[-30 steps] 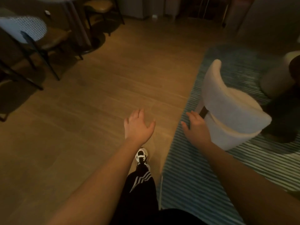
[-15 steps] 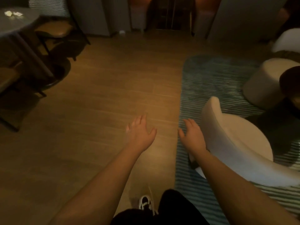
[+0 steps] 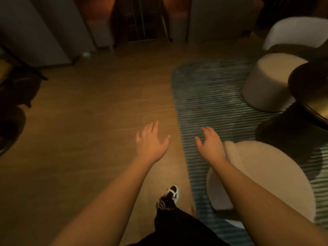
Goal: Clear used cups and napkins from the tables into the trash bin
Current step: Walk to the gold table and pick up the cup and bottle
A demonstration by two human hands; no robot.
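walking over the tan wooden floor with the left hand and right hand spread and empty, the person has no cup, napkin or bin in view, so clearing seemingly remains.

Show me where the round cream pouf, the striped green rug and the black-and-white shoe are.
round cream pouf (image 3: 276,68): head view, on its flat top.
striped green rug (image 3: 209,96): head view, on a bare part.
black-and-white shoe (image 3: 173,190): head view, on its upper.

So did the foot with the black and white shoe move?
Yes. The shoe has stepped forward on the wood floor, alongside the striped rug's edge; half a second ago it was barely showing.
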